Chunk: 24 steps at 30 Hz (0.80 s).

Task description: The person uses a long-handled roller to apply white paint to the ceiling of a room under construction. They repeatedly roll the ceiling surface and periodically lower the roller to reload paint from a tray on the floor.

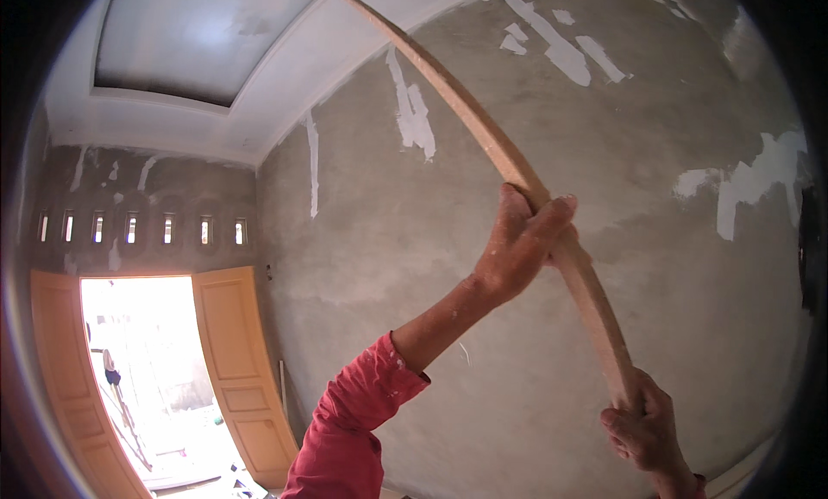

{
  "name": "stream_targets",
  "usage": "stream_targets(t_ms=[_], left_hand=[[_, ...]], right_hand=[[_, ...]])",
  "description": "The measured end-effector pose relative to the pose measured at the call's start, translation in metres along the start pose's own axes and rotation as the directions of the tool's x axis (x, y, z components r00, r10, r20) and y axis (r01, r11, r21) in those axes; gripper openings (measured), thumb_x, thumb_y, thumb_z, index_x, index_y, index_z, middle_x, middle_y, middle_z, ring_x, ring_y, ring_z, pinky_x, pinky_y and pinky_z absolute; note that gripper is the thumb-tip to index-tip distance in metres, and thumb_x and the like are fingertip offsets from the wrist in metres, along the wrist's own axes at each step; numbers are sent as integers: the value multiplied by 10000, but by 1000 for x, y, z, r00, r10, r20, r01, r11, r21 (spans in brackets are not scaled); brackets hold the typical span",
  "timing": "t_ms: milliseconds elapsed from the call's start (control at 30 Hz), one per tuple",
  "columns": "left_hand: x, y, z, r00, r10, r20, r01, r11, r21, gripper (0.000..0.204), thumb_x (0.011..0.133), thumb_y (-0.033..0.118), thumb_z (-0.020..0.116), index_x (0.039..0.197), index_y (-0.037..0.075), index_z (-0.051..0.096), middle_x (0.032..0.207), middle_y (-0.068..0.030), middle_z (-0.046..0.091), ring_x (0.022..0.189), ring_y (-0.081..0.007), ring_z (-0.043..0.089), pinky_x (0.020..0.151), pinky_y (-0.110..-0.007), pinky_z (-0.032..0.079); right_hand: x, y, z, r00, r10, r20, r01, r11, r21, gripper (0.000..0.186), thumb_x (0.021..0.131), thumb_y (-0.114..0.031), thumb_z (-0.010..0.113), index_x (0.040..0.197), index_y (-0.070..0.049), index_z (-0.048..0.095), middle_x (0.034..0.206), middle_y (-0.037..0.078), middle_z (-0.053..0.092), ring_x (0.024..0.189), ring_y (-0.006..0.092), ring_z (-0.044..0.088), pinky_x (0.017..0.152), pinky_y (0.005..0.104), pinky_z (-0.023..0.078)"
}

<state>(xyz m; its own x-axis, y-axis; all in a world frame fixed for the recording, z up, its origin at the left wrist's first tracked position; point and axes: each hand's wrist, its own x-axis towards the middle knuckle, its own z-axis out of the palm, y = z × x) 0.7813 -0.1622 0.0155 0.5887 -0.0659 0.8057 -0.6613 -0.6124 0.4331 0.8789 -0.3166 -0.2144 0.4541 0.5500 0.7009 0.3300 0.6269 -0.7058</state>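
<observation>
A long light-brown wooden pole [453, 98] slants from the lower right up past the top edge of the view, where its far end is out of sight. My left hand [522, 240], below a red sleeve, is closed around the pole near the middle of the view, thumb and fingers over it. My right hand [638, 421] grips the same pole lower down, at the lower right. The pole's bottom end is hidden in or behind that hand.
A grey plastered wall [371, 292] with white patches [565, 59] rises ahead. Overhead is a white ceiling with a recessed panel [198, 42]. At left, orange double doors [237, 370] stand open to a bright outside area, below small vent openings [131, 229].
</observation>
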Motion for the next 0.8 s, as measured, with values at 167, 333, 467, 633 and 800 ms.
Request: stream_targets(t_ms=[167, 333, 467, 633, 800], left_hand=[[4, 18, 61, 1000, -20, 12, 18, 992, 125, 440, 973, 337, 583, 1099, 22, 303, 919, -167, 574, 835, -264, 689, 690, -379, 633], [7, 14, 67, 996, 26, -84, -9, 982, 191, 412, 970, 308, 584, 1074, 8, 321, 884, -161, 598, 833, -231, 674, 676, -340, 616], [6, 15, 41, 989, 16, -147, 7, 989, 151, 423, 946, 280, 617, 1066, -13, 337, 892, -150, 583, 804, -235, 667, 635, -350, 610], [3, 21, -21, 985, 57, -160, -42, 994, 99, 414, 929, 240, 624, 1066, -29, 341, 899, -156, 565, 776, -261, 670, 623, -373, 618], [-10, 37, -96, 983, 1, -185, 9, 998, 55, 398, 907, 215, 611, 1068, -33, 344, 901, -147, 538, 712, -280, 668, 631, -407, 626]], right_hand=[[-31, -20, -45, 999, 36, -16, -36, 999, 24, 536, 854, -161, 709, 1294, 16, 458, 667, 6, 508, 421, 65, 434, 350, 254, 352], [-31, -20, -55, 996, 85, 20, -85, 996, 9, 521, 854, -135, 689, 1295, 9, 454, 680, 6, 501, 434, 67, 435, 360, 256, 350], [-14, -32, -33, 987, 126, 98, -125, 992, -15, 524, 866, -127, 672, 1309, 23, 436, 719, 17, 515, 485, 75, 470, 390, 263, 388], [9, -46, 18, 981, 104, 165, -104, 995, -9, 511, 889, -126, 651, 1319, 35, 429, 716, 10, 510, 498, 69, 479, 400, 255, 402], [45, -46, 83, 972, 28, 234, -19, 999, -38, 508, 907, -151, 647, 1328, 32, 429, 705, -3, 500, 483, 64, 462, 401, 247, 396]])
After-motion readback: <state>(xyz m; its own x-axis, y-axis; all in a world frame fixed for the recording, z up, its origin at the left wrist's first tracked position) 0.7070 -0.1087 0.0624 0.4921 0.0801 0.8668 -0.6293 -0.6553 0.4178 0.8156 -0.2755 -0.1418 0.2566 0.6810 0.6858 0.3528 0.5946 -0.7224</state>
